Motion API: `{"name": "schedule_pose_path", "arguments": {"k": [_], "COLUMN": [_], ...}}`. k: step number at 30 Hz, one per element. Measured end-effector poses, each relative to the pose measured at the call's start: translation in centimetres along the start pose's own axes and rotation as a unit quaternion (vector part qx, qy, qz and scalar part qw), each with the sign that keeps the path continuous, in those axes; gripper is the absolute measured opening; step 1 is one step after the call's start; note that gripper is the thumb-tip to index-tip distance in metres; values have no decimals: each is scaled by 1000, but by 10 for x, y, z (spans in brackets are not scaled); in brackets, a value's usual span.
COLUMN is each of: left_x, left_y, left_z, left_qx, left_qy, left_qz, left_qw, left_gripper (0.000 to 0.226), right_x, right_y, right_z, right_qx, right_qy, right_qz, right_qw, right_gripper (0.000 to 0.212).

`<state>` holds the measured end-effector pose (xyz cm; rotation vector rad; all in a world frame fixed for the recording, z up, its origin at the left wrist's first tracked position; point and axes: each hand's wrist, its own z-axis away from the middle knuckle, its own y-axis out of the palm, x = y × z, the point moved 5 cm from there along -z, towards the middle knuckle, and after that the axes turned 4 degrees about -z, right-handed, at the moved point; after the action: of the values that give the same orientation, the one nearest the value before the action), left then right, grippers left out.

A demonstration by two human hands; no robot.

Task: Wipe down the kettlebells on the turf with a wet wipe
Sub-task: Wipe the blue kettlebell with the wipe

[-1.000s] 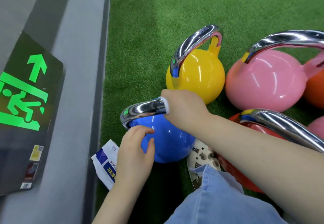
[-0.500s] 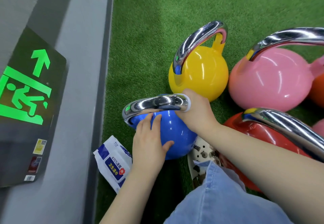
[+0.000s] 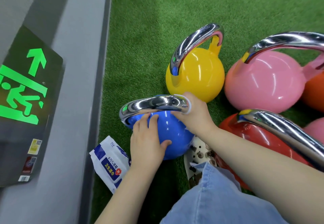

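Head view: your right hand grips wipe around blue kettlebell handle on turf; left hand, fingers flat, steadies its body. Yellow, pink, red probably still unwiped.

wipes pack, near left: "75%酒精", "卫生湿巾" | wall sign, left: green arrow, running-figure exit symbol | stickers below: unreadable

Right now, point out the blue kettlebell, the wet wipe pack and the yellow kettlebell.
blue kettlebell (image 3: 172, 132), head view, bare front of the ball
wet wipe pack (image 3: 110, 160), head view, printed label
yellow kettlebell (image 3: 198, 76), head view, ball's middle
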<state>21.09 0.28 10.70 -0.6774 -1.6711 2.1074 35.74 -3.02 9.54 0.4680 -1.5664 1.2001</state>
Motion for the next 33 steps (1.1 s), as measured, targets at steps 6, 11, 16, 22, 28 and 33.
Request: {"name": "schedule_pose_path", "arguments": {"k": [6, 11, 16, 22, 28, 33], "left_x": [2, 0, 0, 0, 0, 0], "left_y": [-2, -5, -5, -4, -4, -3], "left_z": [-1, -3, -3, -4, -4, -3], "left_qx": [7, 17, 22, 16, 18, 18], "left_qy": [-23, -29, -41, -43, -41, -38], "left_qz": [9, 0, 0, -2, -6, -5], "left_qw": [1000, 999, 999, 999, 999, 999], "left_gripper": [79, 76, 76, 77, 77, 77], "right_x": [-10, -26, -50, -54, 0, 18], "right_y": [3, 4, 2, 2, -11, -10], "right_z": [5, 25, 26, 28, 18, 5], "right_qx": [17, 122, 4, -27, -28, 4], "right_qy": [79, 85, 95, 132, 47, -16], "right_qz": [-120, -154, -149, -159, -73, -35], "right_qw": [990, 977, 984, 978, 996, 999], "right_gripper": [53, 84, 46, 39, 36, 34]}}
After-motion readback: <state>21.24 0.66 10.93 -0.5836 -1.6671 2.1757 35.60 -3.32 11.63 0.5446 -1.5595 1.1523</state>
